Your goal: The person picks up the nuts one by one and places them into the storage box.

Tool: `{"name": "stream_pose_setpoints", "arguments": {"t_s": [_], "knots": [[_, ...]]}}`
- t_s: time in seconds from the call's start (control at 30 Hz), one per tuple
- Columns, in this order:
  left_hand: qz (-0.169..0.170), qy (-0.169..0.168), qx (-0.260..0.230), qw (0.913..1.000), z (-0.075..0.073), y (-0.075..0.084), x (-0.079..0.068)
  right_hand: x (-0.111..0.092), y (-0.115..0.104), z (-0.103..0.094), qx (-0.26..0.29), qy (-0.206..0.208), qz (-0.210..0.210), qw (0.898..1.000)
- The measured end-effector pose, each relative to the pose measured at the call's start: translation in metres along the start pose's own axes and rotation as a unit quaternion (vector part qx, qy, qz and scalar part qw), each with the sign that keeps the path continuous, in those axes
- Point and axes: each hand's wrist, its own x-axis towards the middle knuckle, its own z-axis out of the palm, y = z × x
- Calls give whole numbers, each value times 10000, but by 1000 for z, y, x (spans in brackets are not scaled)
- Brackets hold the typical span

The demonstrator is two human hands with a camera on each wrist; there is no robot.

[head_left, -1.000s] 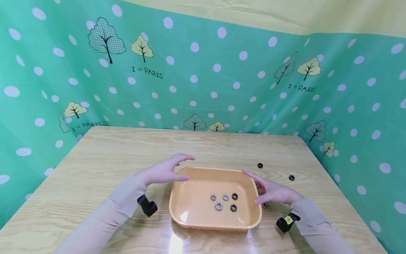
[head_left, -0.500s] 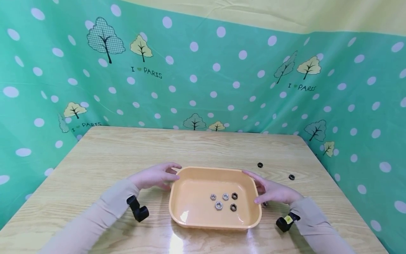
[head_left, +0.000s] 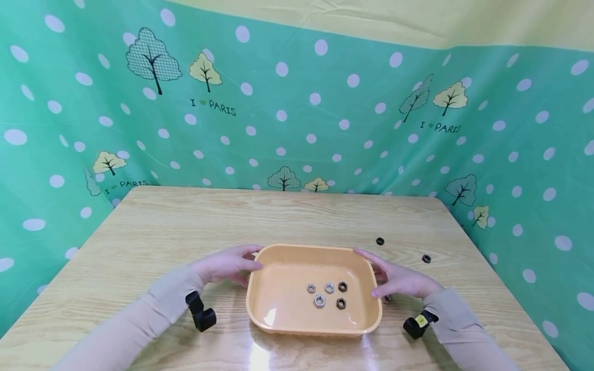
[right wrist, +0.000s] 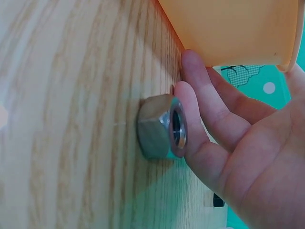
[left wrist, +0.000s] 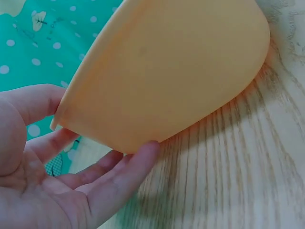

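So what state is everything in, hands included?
Orange tray: upright, apparently on the table.
Left hand: holds the tray's left end.
Right hand: holds the tray's right end.
Three silver nuts: flat in the tray.
Two dark nuts: flat in the tray.
Metal nut beside the right hand: flat on the table.
Two far dark nuts: on the table.

green dotted cloth (head_left: 260,139) with printed trees (head_left: 155,62) | pale yellow band (head_left: 464,23) above | wood-grain table (head_left: 199,219) | bright glare (head_left: 258,355)
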Motion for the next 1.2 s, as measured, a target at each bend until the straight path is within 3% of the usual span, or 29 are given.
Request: {"name": "stream_pose_setpoints", "arguments": {"t_s": [0.43,0.6,0.83,0.97,1.2], "knots": [[-2,108,-274,9996,3,-2,-2,0,-3,-1,-51,-60,-13,10000],[58,54,-261,9996,4,-3,-3,-2,-5,-1,-341,6,-56,9994],[153,-82,-321,9993,4,-5,-3,-7,-4,-6,-628,333,-487,9963],[169,-94,-344,9992,5,-5,-2,-11,-2,-10,-908,625,-457,9929],[96,23,-327,9994,6,-4,-2,-21,-4,-19,-1655,1322,-597,9755]]}}
